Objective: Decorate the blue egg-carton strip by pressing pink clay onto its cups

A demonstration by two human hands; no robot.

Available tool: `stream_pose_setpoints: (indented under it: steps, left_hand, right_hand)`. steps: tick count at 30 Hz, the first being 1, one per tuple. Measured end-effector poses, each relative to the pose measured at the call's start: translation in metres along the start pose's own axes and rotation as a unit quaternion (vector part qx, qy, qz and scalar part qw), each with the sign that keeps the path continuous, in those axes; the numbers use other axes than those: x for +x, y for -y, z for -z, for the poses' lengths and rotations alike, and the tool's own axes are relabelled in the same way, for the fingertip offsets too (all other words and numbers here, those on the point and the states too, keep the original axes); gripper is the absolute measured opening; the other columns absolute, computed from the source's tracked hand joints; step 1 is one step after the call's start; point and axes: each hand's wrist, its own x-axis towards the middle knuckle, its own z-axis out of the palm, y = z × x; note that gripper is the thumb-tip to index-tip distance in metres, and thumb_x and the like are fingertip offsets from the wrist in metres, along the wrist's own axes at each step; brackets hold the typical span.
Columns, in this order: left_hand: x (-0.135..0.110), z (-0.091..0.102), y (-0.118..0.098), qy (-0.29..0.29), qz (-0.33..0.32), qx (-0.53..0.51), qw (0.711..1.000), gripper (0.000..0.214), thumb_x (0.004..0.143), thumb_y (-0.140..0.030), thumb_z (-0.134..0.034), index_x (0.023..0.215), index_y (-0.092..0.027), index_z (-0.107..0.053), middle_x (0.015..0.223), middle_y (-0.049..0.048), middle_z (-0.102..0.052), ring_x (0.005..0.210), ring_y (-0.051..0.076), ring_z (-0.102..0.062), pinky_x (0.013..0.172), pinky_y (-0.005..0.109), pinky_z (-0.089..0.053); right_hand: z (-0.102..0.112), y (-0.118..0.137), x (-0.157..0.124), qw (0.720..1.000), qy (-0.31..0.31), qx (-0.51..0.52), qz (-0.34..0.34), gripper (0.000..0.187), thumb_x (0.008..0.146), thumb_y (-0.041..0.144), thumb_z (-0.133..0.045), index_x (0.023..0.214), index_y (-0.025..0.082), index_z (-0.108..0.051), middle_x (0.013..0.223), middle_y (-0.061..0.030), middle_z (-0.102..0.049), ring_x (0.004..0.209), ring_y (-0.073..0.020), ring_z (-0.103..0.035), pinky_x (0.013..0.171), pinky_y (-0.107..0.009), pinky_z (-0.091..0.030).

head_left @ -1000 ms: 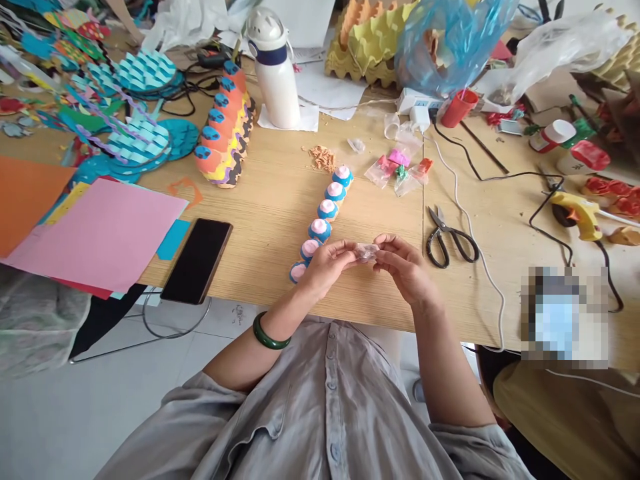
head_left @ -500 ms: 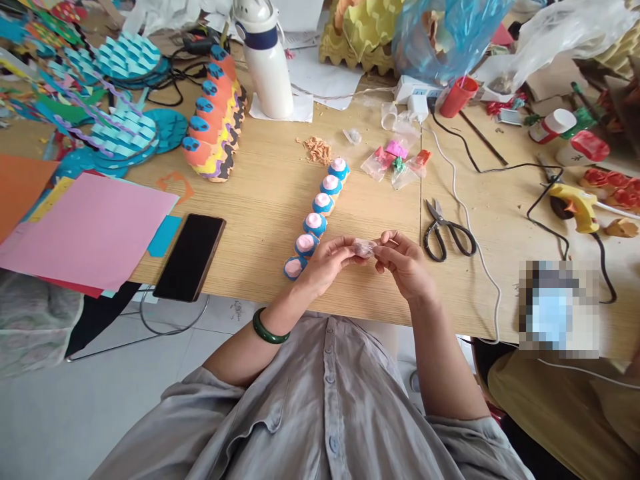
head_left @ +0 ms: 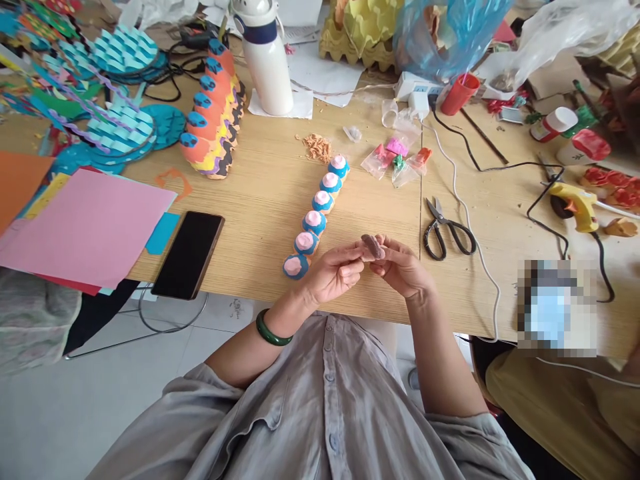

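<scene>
Between the fingertips of both hands is a small lump of brown modelling clay (head_left: 371,247), with what looks like clear wrap on it. My left hand (head_left: 336,275) pinches it from the left, its other fingers curled in. From the right, my right hand (head_left: 404,268) grips it between thumb and fingers. Just beyond my left hand lies a row of egg-carton cups (head_left: 313,220), painted blue with pink clay tops. Farther off on the table are small clear packets (head_left: 395,157) of pink, magenta, green and red clay.
Black-handled scissors (head_left: 449,230) lie right of my hands, a yellow glue gun (head_left: 575,203) farther right. A phone (head_left: 188,255) and pink paper (head_left: 90,223) are at left. Behind stand a white bottle (head_left: 267,67) and an orange painted carton (head_left: 213,120). Cables cross the right side.
The brown lump has been turned and raised slightly, and more of its brown surface shows. My left fingers have curled in more. The things on the table have stayed in place.
</scene>
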Motion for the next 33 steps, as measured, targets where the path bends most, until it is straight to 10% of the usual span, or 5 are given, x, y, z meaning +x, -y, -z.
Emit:
stream_pose_setpoints:
  steps: [7,16,23,29,33]
  left_hand:
    - [-0.001,-0.005,0.009,-0.003,0.049,-0.071,0.996,0.007,0.088,-0.019,-0.064,0.082,-0.017,-0.066,0.079,0.002,-0.067,0.045,0.003,-0.036,0.041,0.019,-0.036]
    - [0.005,-0.015,0.01,-0.061,0.001,-0.131,0.989,0.024,0.099,-0.016,-0.051,0.107,-0.019,-0.073,0.111,0.0046,-0.078,0.081,0.009,-0.075,0.069,0.016,-0.059]
    - [-0.001,-0.023,0.009,-0.107,0.019,-0.231,0.967,0.032,0.1,-0.007,-0.041,0.089,-0.013,-0.07,0.073,0.0017,-0.073,0.07,0.006,-0.073,0.07,0.013,-0.058]
    - [0.006,-0.017,0.009,-0.012,-0.051,-0.084,0.995,0.023,0.1,-0.023,-0.055,0.092,-0.012,-0.074,0.104,0.0112,-0.08,0.112,0.025,-0.075,0.086,0.027,-0.062]
    - [0.004,-0.009,0.006,-0.021,-0.104,0.068,0.992,0.031,0.094,-0.037,-0.068,0.115,-0.016,-0.075,0.124,0.0141,-0.076,0.112,0.031,-0.075,0.083,0.034,-0.063]
  right_hand:
    - [-0.003,-0.008,0.008,0.998,0.055,0.031,0.009,0.039,0.055,0.037,-0.091,0.068,0.021,-0.058,0.067,0.0038,-0.054,0.059,-0.0092,-0.049,0.054,-0.023,-0.044]
    - [-0.011,-0.02,0.009,0.995,-0.07,-0.018,0.061,0.036,0.056,0.032,-0.09,0.081,0.023,-0.066,0.078,0.0005,-0.07,0.072,-0.0152,-0.066,0.069,-0.029,-0.055]
    - [-0.007,-0.021,0.013,0.99,-0.039,-0.089,0.103,0.052,0.06,0.043,-0.091,0.102,0.025,-0.068,0.078,0.0024,-0.071,0.069,-0.0156,-0.065,0.064,-0.03,-0.053]
    - [0.002,-0.028,0.017,0.973,-0.075,-0.17,0.14,0.029,0.073,0.049,-0.084,0.078,0.024,-0.072,0.084,-0.0044,-0.076,0.087,-0.0239,-0.072,0.082,-0.041,-0.061]
    - [0.007,-0.019,0.005,0.969,-0.14,-0.105,0.172,0.041,0.089,0.061,-0.065,0.103,0.024,-0.077,0.108,-0.0061,-0.079,0.1,-0.0225,-0.074,0.081,-0.035,-0.062]
